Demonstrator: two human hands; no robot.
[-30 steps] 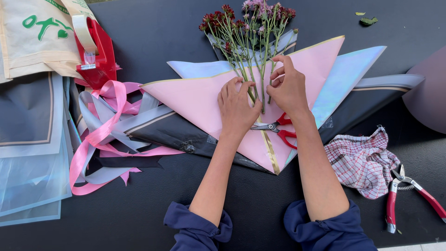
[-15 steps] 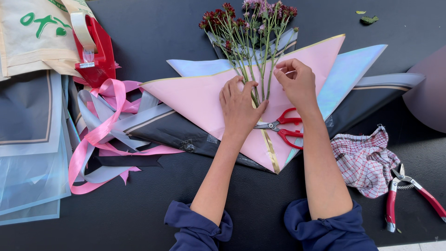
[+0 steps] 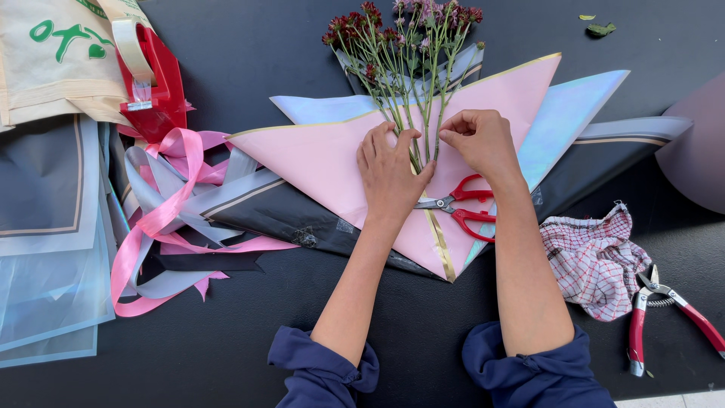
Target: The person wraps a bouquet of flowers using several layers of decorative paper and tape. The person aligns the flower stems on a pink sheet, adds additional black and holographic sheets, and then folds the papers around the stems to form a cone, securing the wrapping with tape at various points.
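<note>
**Around the black worktop**

A cream bag (image 3: 57, 60) and a red tape dispenser (image 3: 155, 83) occupy the far left corner. Pink and grey ribbons (image 3: 177, 219) sprawl beside clear sheets (image 3: 45, 249) at the left edge. A checked cloth (image 3: 593, 261) and red-handled pruners (image 3: 664, 317) lie near the right edge; possibly leaf scraps (image 3: 600, 29) sit far right.

1 head cam, steep downward, close over table (image 3: 226, 60)

- The lower ends of the flower stems (image 3: 411, 113) are hidden under the left hand (image 3: 389, 170).
- The blades of the red scissors (image 3: 462, 205) are partly covered by the left hand and the right hand (image 3: 479, 140).
- The beige bag (image 3: 53, 60) and the clear sheets (image 3: 45, 249) are cut off by the left edge.
- The purple paper (image 3: 698, 143) is cut off by the right edge.
- One handle of the red pruners (image 3: 664, 313) is cut off by the right edge.
- The sleeves (image 3: 423, 374) are cut off at the bottom.
</note>
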